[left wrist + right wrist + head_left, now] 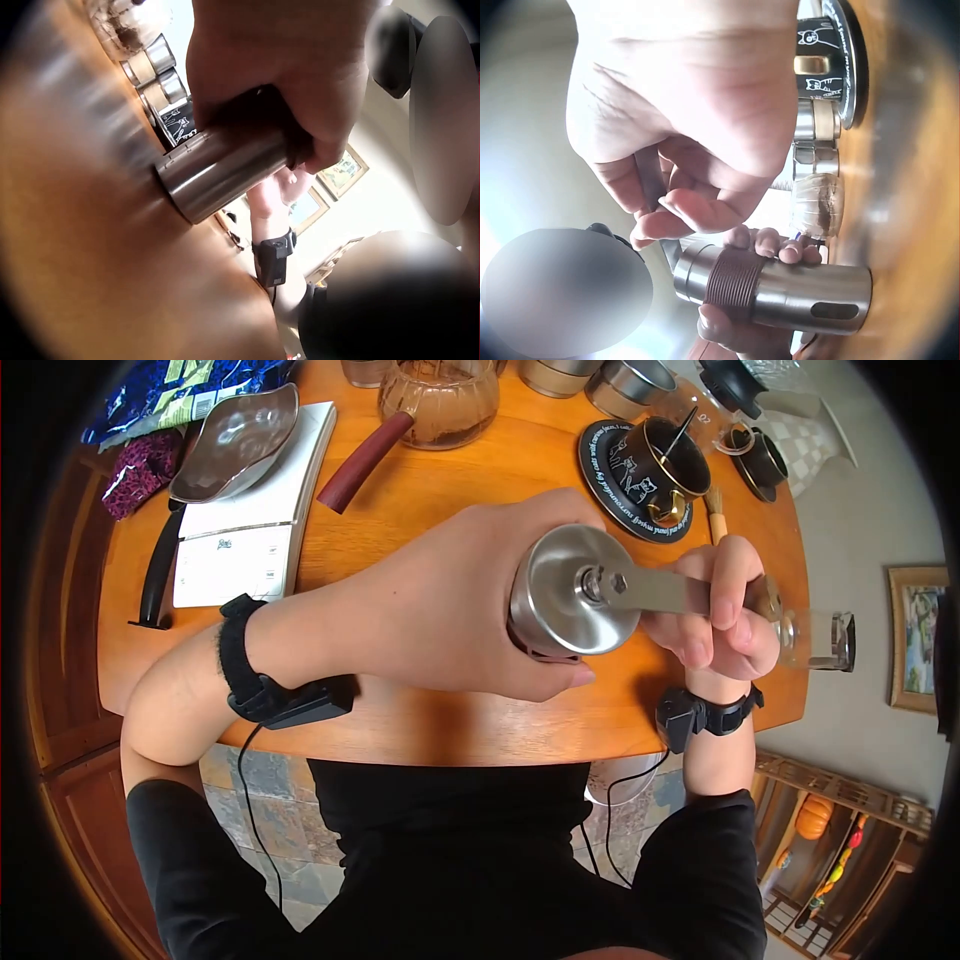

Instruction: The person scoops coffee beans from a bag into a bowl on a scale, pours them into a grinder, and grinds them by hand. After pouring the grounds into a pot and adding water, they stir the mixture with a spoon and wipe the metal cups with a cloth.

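A steel hand coffee grinder [572, 615] stands upright between the two hands. My left hand [480, 585] grips its body; in the right wrist view the fingers wrap a ribbed brown band [733, 285] on it. The grinder's base comes down close over the tabletop in the left wrist view [196, 214]. From the lid a flat metal crank [665, 592] reaches right. Its far end is between the curled fingers of my right hand [725, 615], which hide most of the knob.
A brown leaf-shaped dish [235, 445] sits on a white scale [235, 565] at left. Behind are a glass pot [440, 405] with a red handle and several metal canisters. A black cat-patterned cup [640, 475] on its saucer [597, 445] and a brush [716, 515] lie right.
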A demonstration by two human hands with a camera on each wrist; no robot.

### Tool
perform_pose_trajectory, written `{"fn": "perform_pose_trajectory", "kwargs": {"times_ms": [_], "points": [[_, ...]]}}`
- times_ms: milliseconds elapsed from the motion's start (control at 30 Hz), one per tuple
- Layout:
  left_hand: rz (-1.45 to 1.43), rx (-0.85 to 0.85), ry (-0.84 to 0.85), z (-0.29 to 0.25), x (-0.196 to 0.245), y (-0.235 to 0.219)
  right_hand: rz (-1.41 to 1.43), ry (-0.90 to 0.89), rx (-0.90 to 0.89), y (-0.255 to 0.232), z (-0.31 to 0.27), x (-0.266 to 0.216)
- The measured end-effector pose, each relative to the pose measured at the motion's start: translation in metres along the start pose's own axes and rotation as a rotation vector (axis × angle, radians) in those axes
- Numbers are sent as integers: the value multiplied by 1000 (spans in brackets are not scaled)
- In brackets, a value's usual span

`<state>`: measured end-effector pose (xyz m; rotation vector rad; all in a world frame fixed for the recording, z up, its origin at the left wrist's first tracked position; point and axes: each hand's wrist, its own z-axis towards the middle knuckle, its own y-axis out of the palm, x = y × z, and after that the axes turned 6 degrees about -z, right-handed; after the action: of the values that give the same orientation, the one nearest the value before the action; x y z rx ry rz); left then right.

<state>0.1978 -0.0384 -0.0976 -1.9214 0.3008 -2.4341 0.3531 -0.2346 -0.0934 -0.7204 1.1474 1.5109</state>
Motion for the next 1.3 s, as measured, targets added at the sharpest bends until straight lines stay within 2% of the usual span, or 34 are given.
{"fn": "perform_pose_trajectory", "kwargs": {"times_ms": [200, 300, 433, 800, 867, 900, 1000, 1200, 1300], "points": [[-20, -14, -75, -2, 3, -2, -48, -23, 23, 3, 2, -2], [-26, -10, -7, -2, -2, -1, -83, -16, 89, 9, 1, 0], [-22, -28, 2, -2, -2, -2, -140, 13, 135, 10, 1, -3], [-94, -59, -20, -2, -3, -4, -244, -36, 118, 8, 4, -5], [-57, -74, 27, -2, -5, -4, -276, -54, 123, 10, 2, -7], [-34, -83, 50, -3, -4, -4, -287, -57, 125, 11, 3, -9], [-35, -148, -33, -2, 4, -6, -284, -49, 130, 14, 3, -14], [-52, -216, -8, -3, 3, -5, -199, -47, 91, 16, 4, -15], [-75, -304, -87, -2, 9, -7, -202, -75, 38, 14, 6, -15]]}}
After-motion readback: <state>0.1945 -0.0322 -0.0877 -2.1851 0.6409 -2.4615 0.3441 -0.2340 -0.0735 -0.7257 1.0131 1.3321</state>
